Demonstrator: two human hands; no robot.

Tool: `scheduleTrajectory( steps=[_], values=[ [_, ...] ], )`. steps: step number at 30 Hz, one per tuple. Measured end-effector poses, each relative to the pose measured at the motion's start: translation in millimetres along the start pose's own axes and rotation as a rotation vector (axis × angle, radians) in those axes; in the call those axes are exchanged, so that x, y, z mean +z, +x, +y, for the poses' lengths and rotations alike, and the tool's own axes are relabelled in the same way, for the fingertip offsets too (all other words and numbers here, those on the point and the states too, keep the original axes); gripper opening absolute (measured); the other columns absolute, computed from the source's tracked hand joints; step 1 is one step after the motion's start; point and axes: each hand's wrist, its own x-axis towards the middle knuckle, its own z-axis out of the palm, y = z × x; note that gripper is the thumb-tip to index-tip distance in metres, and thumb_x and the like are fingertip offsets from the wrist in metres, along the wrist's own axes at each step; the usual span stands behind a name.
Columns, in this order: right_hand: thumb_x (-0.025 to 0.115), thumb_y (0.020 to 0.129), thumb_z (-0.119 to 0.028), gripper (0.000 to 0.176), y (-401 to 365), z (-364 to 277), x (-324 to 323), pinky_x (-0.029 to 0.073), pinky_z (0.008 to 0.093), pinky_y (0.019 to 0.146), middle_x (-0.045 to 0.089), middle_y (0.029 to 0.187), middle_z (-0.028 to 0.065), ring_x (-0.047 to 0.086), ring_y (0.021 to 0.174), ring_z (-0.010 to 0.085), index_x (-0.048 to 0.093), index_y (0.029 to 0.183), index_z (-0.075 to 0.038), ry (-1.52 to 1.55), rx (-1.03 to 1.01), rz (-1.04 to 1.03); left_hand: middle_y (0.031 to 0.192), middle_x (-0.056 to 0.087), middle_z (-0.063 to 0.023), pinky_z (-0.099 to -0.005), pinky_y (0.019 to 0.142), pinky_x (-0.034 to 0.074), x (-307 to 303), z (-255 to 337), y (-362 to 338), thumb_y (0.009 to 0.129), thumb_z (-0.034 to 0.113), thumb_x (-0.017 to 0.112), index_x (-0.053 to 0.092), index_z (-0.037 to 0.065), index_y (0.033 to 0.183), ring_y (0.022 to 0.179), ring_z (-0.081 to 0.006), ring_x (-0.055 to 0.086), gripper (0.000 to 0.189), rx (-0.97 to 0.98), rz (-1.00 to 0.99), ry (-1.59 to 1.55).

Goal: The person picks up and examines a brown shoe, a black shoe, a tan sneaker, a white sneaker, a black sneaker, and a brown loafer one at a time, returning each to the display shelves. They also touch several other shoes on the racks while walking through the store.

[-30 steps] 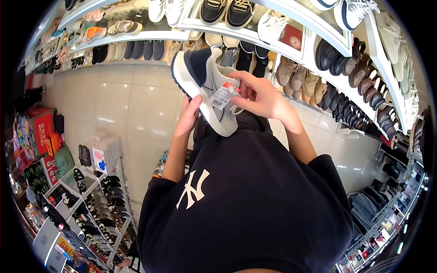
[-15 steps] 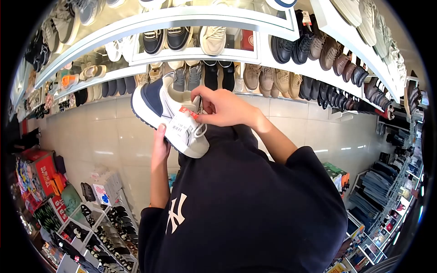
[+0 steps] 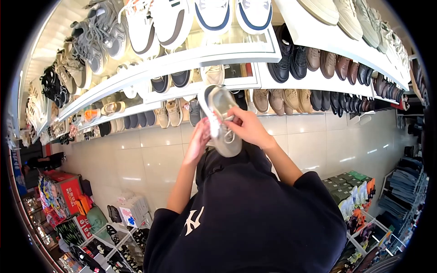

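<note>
A white, beige and navy sneaker [image 3: 228, 145] is held up in front of my chest, its toe pointing toward me and its opening facing up. My left hand [image 3: 198, 140] grips the shoe's left side, near a pale tag [image 3: 213, 125] that is smeared by motion. Thumb and fingers of my right hand [image 3: 250, 128] close on the tongue and the edge of the opening from the right. The sole is mostly hidden, as are some of my left fingertips.
White shelves [image 3: 236, 55] of shoes run across ahead, with white sneakers [image 3: 170, 22] on top and brown shoes [image 3: 328, 63] to the right. Glossy tiles [image 3: 159, 157] cover the floor. Behind me are stacked boxes [image 3: 348, 184], folded jeans [image 3: 400, 182] and a red carton [image 3: 70, 193].
The sneaker has turned more upright and moved right in view, now showing more of its opening. My left hand has come up along its side. The view has tilted up toward the shelves.
</note>
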Motion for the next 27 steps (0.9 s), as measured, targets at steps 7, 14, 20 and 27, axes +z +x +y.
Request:
scheduleTrajectory(
  steps=[7, 14, 20, 27],
  values=[
    [0.064, 0.08, -0.014, 0.017, 30.5, 38.5, -71.5, 0.039, 0.0287, 0.047, 0.053, 0.057, 0.0074, 0.051, 0.048, 0.0152, 0.056, 0.091, -0.004, -0.303, 0.044, 0.437, 0.125, 0.051, -0.0109, -0.0355, 0.097, 0.036, 2.1, -21.5, -4.8, 0.094, 0.035, 0.046, 0.045, 0.006, 0.127, 0.118, -0.021, 0.047, 0.044, -0.137, -0.078, 0.044],
    [0.059, 0.082, -0.013, 0.016, 122.2, 84.8, -105.0, 0.044, 0.035, 0.055, 0.061, 0.067, 0.0128, 0.057, 0.058, 0.0278, 0.06, 0.091, 0.001, -0.396, -0.264, 0.636, 0.115, 0.058, -0.0087, -0.0305, 0.09, 0.04, -21.4, -29.9, -15.6, 0.094, 0.03, 0.045, 0.051, 0.006, 0.12, 0.107, -0.0181, 0.054, 0.036, -0.155, 0.037, 0.083],
    [0.059, 0.081, -0.011, 0.02, 171.8, 98.0, -101.4, 0.044, 0.0354, 0.076, 0.061, 0.084, 0.0152, 0.058, 0.084, 0.0302, 0.058, 0.098, -0.001, -0.585, -0.5, 0.675, 0.11, 0.06, -0.0072, -0.0281, 0.084, 0.042, -32.1, -34.4, -33.7, 0.094, 0.029, 0.046, 0.054, 0.006, 0.116, 0.101, -0.016, 0.057, 0.033, -0.065, 0.23, 0.076],
    [0.063, 0.078, -0.014, 0.027, 208.4, 120.3, -94.0, 0.042, 0.0313, 0.075, 0.056, 0.088, 0.0135, 0.054, 0.083, 0.0252, 0.052, 0.099, -0.001, -0.326, -0.181, 0.526, 0.108, 0.061, -0.0067, -0.0279, 0.085, 0.043, -40.7, -51.6, -52.4, 0.095, 0.029, 0.044, 0.054, 0.007, 0.115, 0.1, -0.0147, 0.058, 0.031, -0.165, 0.328, 0.1]
  ],
)
